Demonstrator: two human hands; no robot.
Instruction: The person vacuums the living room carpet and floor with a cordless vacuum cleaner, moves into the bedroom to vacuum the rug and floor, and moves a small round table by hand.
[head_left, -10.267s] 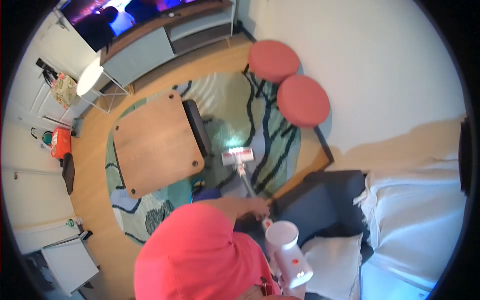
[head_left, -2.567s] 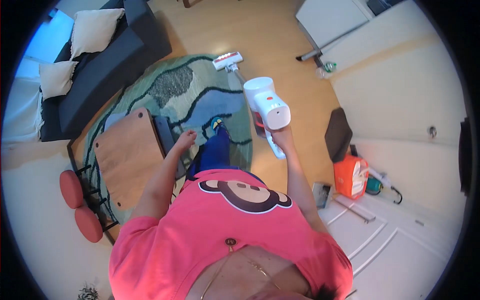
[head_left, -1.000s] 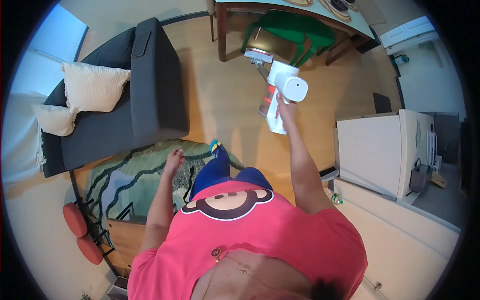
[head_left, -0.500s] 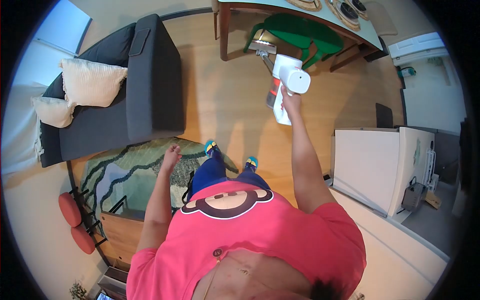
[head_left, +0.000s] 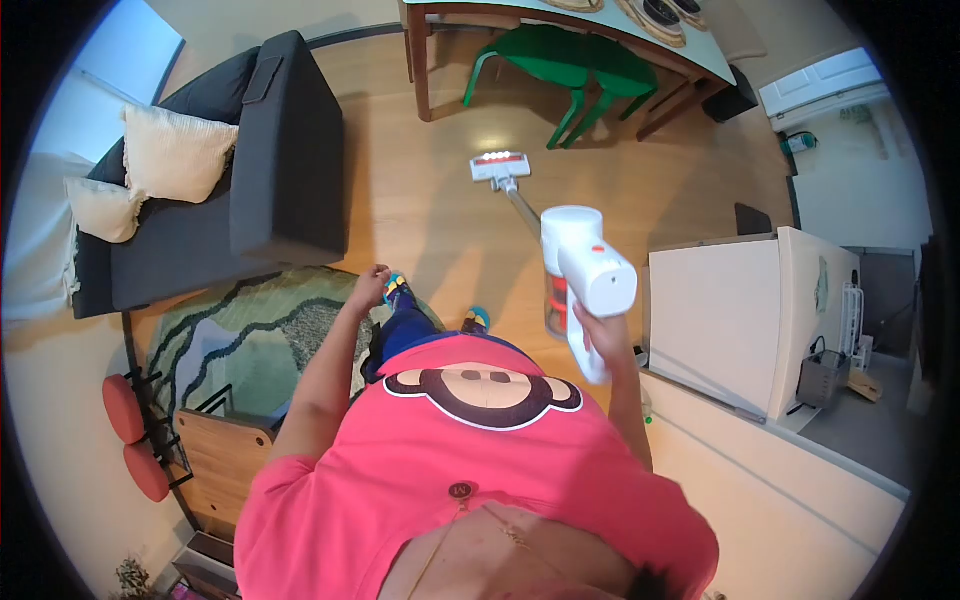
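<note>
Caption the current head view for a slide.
Right hand grips a white cordless stick vacuum, its lit floor head on the wooden floor in front of green stools.

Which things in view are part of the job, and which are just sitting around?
Part of the job:
- white cordless stick vacuum with red accents, gripped by the right hand
- tan wood-look floor under its lit head

Just around:
- dark-grey fabric sofa
- cream fabric cushions
- green stools
- round red-topped stools
- low brown wooden table

Vacuum head [head_left: 500,170] on floor [head_left: 420,200], sofa [head_left: 292,165] left, cushions [head_left: 178,155] atop
</note>
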